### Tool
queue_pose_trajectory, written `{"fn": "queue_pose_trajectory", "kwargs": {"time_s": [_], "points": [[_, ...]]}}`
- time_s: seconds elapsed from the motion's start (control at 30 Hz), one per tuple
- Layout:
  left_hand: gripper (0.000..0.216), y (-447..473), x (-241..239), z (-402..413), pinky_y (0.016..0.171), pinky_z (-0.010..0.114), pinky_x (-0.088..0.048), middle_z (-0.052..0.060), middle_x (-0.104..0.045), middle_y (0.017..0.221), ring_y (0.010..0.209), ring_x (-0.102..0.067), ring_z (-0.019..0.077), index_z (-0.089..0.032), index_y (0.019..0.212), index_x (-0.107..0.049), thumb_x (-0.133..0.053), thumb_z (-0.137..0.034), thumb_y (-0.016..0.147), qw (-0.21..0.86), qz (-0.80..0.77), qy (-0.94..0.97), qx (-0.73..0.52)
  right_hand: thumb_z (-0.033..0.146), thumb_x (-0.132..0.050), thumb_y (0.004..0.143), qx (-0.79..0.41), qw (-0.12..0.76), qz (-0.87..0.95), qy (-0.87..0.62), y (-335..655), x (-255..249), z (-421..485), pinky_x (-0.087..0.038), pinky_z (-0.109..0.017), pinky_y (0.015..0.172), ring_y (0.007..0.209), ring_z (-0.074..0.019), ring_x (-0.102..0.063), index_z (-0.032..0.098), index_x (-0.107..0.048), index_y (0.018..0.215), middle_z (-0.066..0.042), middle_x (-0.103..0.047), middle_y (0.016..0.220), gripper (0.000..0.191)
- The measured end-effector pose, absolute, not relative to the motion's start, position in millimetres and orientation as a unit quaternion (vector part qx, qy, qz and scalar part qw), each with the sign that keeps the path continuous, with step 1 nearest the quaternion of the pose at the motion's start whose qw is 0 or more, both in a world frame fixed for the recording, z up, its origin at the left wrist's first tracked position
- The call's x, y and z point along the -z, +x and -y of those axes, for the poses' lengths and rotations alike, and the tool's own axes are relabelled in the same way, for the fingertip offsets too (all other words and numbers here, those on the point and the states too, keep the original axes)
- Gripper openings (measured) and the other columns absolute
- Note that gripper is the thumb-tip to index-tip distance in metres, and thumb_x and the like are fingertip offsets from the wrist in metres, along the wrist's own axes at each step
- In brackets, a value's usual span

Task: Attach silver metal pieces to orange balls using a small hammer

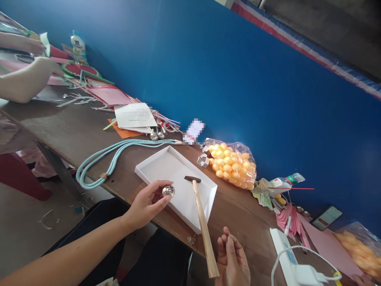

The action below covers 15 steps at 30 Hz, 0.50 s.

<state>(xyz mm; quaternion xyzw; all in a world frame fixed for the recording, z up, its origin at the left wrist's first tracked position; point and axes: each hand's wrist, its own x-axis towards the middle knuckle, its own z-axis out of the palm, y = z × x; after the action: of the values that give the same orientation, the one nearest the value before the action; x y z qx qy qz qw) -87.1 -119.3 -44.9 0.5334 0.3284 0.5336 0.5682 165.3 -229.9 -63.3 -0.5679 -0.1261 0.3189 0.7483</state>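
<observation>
My left hand [145, 204] pinches a shiny, round silver bell [168, 191] between thumb and fingers, above the near side of a shallow white box lid [157, 169]. A hammer [201, 216] with a dark head and wooden handle lies across the lid, its handle sticking out over the near edge. Just right of the handle's end is my right hand [233, 260], palm up, with fingers curled and thumb pressed to them. Whether something small is in that pinch cannot be made out.
Looped light-blue cords [111, 157] lie left of the lid. Behind it sits a clear bag of orange balls [230, 165]. A power strip [284, 254] with a white cable, pink paper [327, 248] and a phone [327, 217] are at right. Another person's arms [26, 79] work at far left.
</observation>
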Motion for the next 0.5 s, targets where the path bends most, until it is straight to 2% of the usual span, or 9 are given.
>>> {"fn": "queue_pose_trajectory", "kwargs": {"time_s": [0.1, 0.23, 0.5], "points": [[0.039, -88.2, 38.6, 122.2, 0.062, 0.025, -0.049, 0.006, -0.060, 0.088, 0.075, -0.056, 0.0142, -0.018, 0.116, -0.059, -0.064, -0.033, 0.080, 0.586, -0.336, 0.503, -0.539, 0.032, -0.089, 0.049, -0.350, 0.756, 0.088, -0.545, 162.5, 59.1, 232.6, -0.059, -0.018, 0.059, 0.064, -0.0085, -0.066, 0.017, -0.064, 0.080, -0.002, -0.074, 0.091, 0.043], [0.043, -93.1, 27.7, 127.0, 0.057, 0.024, -0.049, 0.003, -0.058, 0.077, 0.069, -0.055, 0.0135, -0.016, 0.114, -0.060, -0.065, -0.039, 0.078, 0.622, -0.369, 0.450, -0.524, 0.033, -0.088, 0.052, -0.365, 0.763, 0.103, -0.523, 159.7, 57.1, 236.4, -0.055, -0.017, 0.052, 0.054, -0.0057, -0.059, 0.020, -0.064, 0.081, 0.003, -0.071, 0.075, 0.040], [0.047, -99.9, 24.0, 132.0, 0.057, 0.023, -0.048, 0.006, -0.064, 0.095, 0.072, -0.059, 0.0131, -0.020, 0.120, -0.057, -0.065, -0.041, 0.079, 0.697, -0.358, 0.372, -0.497, 0.038, -0.081, 0.065, -0.347, 0.740, 0.231, -0.528, 148.5, 48.6, 244.4, -0.049, -0.021, 0.043, 0.047, -0.0075, -0.055, 0.021, -0.065, 0.082, 0.000, -0.069, 0.069, 0.028]]}}
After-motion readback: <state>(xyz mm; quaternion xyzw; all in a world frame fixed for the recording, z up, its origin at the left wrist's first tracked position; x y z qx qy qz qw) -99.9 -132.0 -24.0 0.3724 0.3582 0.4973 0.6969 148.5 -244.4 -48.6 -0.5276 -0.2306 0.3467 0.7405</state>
